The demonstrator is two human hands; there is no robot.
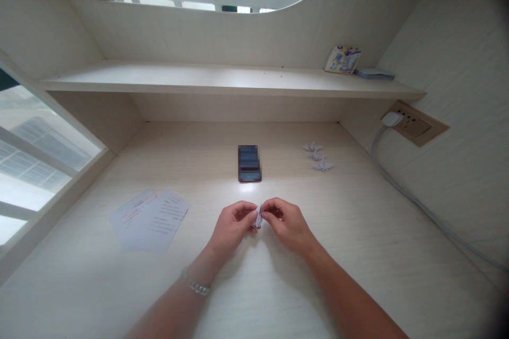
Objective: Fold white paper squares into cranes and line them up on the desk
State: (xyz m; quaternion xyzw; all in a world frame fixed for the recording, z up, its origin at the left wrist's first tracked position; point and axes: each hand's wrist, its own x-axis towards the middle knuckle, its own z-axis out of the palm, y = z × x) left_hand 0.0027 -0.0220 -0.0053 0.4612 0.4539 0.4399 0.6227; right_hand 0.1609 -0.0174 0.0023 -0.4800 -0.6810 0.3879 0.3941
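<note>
Between my two hands, above the desk, is a small piece of folded white paper [258, 218]. My left hand [235, 224] pinches it from the left, thumb on the near side. From the right, my right hand [287, 224] grips its upper edge between thumb and index finger. The fingertips partly cover the paper, so its exact shape is hard to make out. Three folded paper cranes [317, 157] stand in a loose row at the back right. Sheets of paper with writing [159, 222] lie overlapping to the left of my hands.
A phone [249, 163], its screen blurred out, lies just beyond my hands. On the right wall a white charger [392, 118] is plugged into a socket plate [421, 126], its cable [417, 204] running down the desk's edge. A shelf [222, 77] holds a small colourful packet [342, 59].
</note>
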